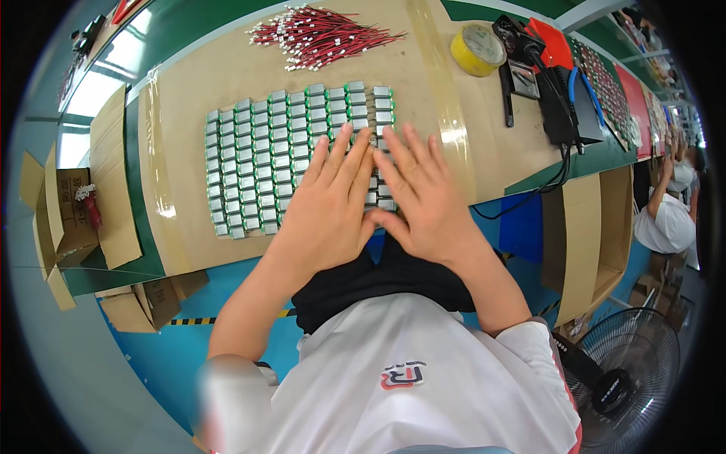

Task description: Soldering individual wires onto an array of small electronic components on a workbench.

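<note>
Several small silver battery cells with green ends (pixel 265 163) lie in neat rows on a cardboard-covered bench (pixel 197 83). My left hand (pixel 329 208) rests flat, fingers spread, on the near right part of the rows. Beside it my right hand (pixel 423 197) also lies flat with fingers apart, covering the rows' right edge. Both palms press down on the cells and neither hand grips anything. The cells beneath the hands are hidden.
A bundle of red wires with white plugs (pixel 321 36) lies at the bench's far side. A yellow tape roll (pixel 476 49) and black tools with cables (pixel 556 98) sit at the right. Open cardboard boxes (pixel 64 208) stand left, a fan (pixel 624 378) lower right, another person (pixel 669 216) far right.
</note>
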Motion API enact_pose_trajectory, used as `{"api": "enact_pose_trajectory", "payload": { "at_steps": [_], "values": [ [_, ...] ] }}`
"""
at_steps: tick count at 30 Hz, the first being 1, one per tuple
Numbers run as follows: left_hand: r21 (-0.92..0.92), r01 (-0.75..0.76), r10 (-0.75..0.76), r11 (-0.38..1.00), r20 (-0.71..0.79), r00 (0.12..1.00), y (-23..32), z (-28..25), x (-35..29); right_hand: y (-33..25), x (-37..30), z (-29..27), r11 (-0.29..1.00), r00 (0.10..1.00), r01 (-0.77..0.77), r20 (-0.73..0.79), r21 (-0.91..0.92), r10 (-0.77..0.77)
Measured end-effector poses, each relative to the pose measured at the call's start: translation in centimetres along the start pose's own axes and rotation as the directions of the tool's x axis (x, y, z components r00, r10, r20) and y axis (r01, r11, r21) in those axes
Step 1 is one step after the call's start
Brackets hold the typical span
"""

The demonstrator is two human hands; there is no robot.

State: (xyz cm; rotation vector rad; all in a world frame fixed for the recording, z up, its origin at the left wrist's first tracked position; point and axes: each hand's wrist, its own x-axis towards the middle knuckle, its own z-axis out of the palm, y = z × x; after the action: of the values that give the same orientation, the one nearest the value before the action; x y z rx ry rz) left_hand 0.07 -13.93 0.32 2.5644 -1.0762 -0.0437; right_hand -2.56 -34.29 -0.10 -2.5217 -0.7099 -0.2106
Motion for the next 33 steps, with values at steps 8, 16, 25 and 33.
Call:
{"api": "enact_pose_trajectory", "payload": {
  "at_steps": [8, 16, 25, 33],
  "values": [
    [0.066, 0.013, -0.013, 0.998, 0.008, 1.0, 0.2, 1.0, -0.6, 0.5, -1.8, 1.2, 0.996, 0.992, 0.036, 0.123, -0.077, -0.027],
    [0.093, 0.012, -0.011, 0.996, -0.013, 1.0, 0.2, 1.0, -0.6, 1.1, -2.0, -0.1, 0.991, 0.987, 0.026, 0.16, -0.129, -0.005],
    [0.019, -0.004, 0.005, 1.0, -0.052, 0.999, 1.4, 1.0, -1.6, 1.5, -2.0, -1.1, 1.0, 0.995, -0.011, 0.098, -0.004, 0.011],
    [0.133, -0.093, 0.129, 0.987, -0.3, 0.945, 3.7, 2.6, -3.9, 3.0, 2.9, 1.9, 0.986, 0.923, -0.116, -0.38, -0.118, 0.063]
  ]
}}
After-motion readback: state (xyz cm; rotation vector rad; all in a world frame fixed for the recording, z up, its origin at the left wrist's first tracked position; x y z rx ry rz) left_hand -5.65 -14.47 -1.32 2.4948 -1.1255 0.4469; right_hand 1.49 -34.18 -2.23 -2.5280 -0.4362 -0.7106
